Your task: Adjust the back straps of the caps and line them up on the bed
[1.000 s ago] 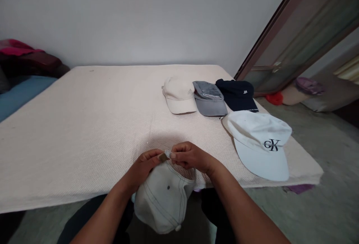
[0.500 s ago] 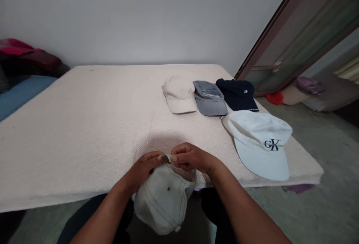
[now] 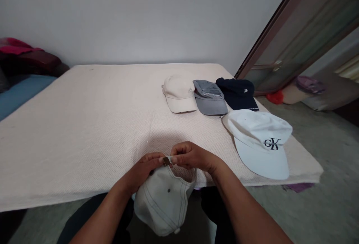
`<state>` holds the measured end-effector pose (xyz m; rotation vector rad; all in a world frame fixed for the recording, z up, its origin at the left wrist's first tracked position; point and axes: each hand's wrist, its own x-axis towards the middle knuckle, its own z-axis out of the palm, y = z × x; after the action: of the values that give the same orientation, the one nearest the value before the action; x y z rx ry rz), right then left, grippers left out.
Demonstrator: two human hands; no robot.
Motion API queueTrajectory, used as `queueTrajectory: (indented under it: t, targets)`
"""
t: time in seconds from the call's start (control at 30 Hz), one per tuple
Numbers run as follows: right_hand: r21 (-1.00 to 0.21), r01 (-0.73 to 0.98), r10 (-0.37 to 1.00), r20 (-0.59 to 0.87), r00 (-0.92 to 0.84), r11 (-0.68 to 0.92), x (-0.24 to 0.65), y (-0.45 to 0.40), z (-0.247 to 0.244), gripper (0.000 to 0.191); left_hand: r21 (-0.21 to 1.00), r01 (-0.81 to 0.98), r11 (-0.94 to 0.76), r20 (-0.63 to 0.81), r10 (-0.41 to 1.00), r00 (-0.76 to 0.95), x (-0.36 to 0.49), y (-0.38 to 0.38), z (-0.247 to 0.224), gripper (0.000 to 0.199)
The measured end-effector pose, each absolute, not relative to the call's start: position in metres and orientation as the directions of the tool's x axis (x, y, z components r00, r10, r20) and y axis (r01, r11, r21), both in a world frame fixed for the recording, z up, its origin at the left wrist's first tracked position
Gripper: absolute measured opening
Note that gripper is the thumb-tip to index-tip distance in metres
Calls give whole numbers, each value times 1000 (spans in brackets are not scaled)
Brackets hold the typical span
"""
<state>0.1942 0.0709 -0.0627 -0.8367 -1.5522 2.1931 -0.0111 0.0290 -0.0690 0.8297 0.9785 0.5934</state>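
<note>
A light grey-white cap (image 3: 162,203) hangs at the front edge of the bed, its back opening turned up and its crown toward me. My left hand (image 3: 146,167) pinches the back strap beside a small brown buckle (image 3: 166,161). On the other side of the buckle, my right hand (image 3: 193,156) grips the strap end with thumb and curled fingers. Farther back lie a cream cap (image 3: 179,93), a grey cap (image 3: 211,97) and a navy cap (image 3: 237,93) in a row. A white cap with black letters (image 3: 259,143) rests nearer, at the right.
The caps lie on a pale textured cover (image 3: 84,135) in front of a grey wall. Blue and pink cloth (image 3: 19,46) sits at the far left. A brown-framed door (image 3: 269,30) and bundled items (image 3: 308,85) are at the right.
The brown buckle has shifted slightly to the right and down between my fingers. Both hands keep their hold on the strap, and the other caps stay where they were.
</note>
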Motion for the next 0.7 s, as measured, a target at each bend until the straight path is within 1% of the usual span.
queueTrajectory:
  t: [0.23, 0.33, 0.5, 0.6, 0.7]
  targets:
    - [-920, 76, 535, -289, -794, -383, 194, 71, -61, 21, 812, -104, 574, -476, 755, 450, -10, 27, -67, 23]
    - [-924, 76, 528, -279, -802, -374, 194, 71, -61, 21, 817, -76, 572, -481, 747, 459, -9, 27, -66, 23]
    - [-925, 44, 565, -269, -780, -379, 192, 71, -64, 19, 838, -8, 545, -469, 729, 499, -9, 28, -67, 25]
    - [-903, -9, 565, -261, -783, -429, 191, 70, -64, 20, 818, -45, 573, -477, 721, 502, -10, 28, -68, 22]
    - [-889, -65, 551, -222, -805, -452, 190, 70, -63, 25, 776, -130, 617, -478, 711, 516, -10, 26, -69, 21]
